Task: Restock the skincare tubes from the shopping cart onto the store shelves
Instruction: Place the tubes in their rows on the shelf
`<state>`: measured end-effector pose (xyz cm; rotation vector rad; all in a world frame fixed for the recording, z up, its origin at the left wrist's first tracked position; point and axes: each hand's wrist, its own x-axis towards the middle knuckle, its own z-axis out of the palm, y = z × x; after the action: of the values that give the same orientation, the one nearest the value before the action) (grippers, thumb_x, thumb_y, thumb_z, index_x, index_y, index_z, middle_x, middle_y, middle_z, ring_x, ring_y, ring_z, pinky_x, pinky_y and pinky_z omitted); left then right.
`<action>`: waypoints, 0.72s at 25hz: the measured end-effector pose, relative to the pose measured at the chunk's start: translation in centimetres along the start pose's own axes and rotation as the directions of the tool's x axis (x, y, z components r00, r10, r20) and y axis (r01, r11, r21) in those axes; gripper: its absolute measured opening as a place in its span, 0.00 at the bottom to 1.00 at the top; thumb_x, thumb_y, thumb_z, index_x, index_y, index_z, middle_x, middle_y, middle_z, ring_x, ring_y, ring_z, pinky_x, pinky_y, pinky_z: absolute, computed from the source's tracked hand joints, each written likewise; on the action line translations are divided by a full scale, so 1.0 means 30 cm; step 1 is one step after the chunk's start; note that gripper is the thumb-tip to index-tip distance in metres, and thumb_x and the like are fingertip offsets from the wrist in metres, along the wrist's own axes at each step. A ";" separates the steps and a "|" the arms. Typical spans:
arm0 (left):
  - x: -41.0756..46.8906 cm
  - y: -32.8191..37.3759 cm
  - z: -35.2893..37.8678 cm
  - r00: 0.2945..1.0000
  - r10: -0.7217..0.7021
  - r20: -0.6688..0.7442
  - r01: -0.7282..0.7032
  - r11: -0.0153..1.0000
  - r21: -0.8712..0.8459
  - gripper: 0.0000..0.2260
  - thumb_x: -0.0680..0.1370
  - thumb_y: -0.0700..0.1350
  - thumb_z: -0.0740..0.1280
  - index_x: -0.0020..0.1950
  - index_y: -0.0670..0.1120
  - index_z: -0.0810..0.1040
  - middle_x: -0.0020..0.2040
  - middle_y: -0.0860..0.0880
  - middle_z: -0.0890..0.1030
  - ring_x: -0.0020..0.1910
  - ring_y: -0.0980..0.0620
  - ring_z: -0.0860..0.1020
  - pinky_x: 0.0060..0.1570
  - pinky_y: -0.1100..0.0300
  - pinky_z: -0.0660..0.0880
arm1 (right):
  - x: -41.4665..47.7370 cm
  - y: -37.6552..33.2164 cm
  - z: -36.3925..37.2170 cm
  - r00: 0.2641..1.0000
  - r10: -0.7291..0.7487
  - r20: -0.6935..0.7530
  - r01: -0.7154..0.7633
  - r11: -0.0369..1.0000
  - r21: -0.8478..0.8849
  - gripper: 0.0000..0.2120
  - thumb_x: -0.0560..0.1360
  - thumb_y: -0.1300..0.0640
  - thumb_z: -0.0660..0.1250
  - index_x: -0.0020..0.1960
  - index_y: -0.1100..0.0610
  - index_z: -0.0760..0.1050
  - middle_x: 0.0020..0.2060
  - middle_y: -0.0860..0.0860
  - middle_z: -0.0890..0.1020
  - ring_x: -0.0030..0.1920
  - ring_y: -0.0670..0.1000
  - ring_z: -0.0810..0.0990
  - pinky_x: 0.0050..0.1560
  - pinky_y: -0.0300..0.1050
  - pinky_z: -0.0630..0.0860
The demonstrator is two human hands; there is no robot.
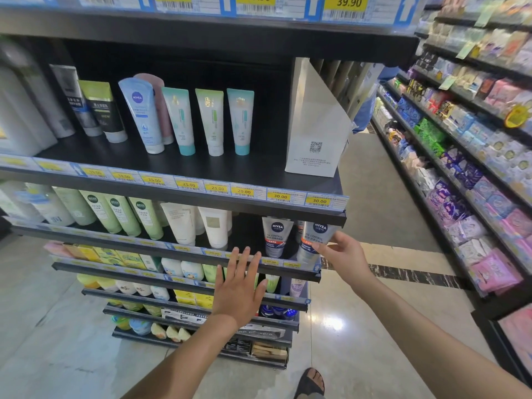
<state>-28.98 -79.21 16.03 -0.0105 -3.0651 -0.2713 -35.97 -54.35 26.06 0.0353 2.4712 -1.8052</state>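
Silver Nivea Men tube (312,240): cap end down, at the far right end of the shelf (184,249) level with my hands. My right hand (344,254) pinches its right edge, thumb and fingertips curled onto it. Cannot tell whether the cap already rests on the shelf.

Just left of it stands a second Nivea Men tube (275,236), upright, a narrow gap between the two. Dark open shelf floor to the left of that, in front of my left hand (240,286), then white tubes (214,228) and a row of green tubes (115,214) further left.

Left hand: fingers straight and spread, holding nothing, fingertips up by the shelf's price rail (270,262). Cannot tell if they touch it.

Shelf above my hands (259,168): upright tubes with teal caps (181,119) left of centre, a white paper bag (313,131) at the right end and bare board between.

The held tube sits at the unit's end edge. To the right of my right hand lies open aisle floor (374,203), then the facing shelves (460,174) of packets. My sandalled foot (309,383) is below.
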 end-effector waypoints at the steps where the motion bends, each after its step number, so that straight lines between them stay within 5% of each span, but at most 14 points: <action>1: -0.001 0.001 -0.001 1.000 0.007 -0.007 -0.007 1.000 0.000 0.30 0.84 0.65 0.42 0.84 0.58 0.42 0.85 0.52 0.43 0.83 0.48 0.36 0.80 0.37 0.52 | 0.013 0.004 0.003 1.000 0.001 -0.007 -0.001 1.000 -0.009 0.12 0.76 0.51 0.74 0.59 0.48 0.80 0.52 0.41 0.85 0.52 0.45 0.83 0.43 0.45 0.81; 18: 0.006 -0.019 0.025 0.999 0.049 -0.008 -0.049 0.999 0.025 0.32 0.84 0.65 0.44 0.84 0.55 0.37 0.85 0.50 0.39 0.83 0.46 0.35 0.78 0.40 0.61 | 0.118 0.115 0.070 1.000 0.016 -0.017 -0.019 0.981 -0.192 0.14 0.77 0.51 0.73 0.62 0.47 0.78 0.56 0.43 0.83 0.52 0.43 0.80 0.43 0.40 0.76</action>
<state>-29.22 -79.62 15.21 -0.0824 -3.0543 -0.2303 -39.15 -55.41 21.88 0.0594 2.6340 -1.5572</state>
